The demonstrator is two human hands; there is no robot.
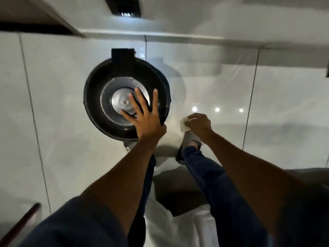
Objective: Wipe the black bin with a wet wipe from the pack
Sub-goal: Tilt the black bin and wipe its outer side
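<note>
The round black bin stands on the pale tiled floor, seen from straight above, its lid up at the far side and a shiny metal inside showing. My left hand reaches over the bin's near right rim, fingers spread, the palm on or just above the edge. My right hand is to the right of the bin, apart from it, fingers closed on a small folded white wet wipe. The pack of wipes is not in view.
My feet and dark trouser legs are just below the bin. A white wall base runs along the far side with a dark vent above. A dark wooden edge shows at bottom left.
</note>
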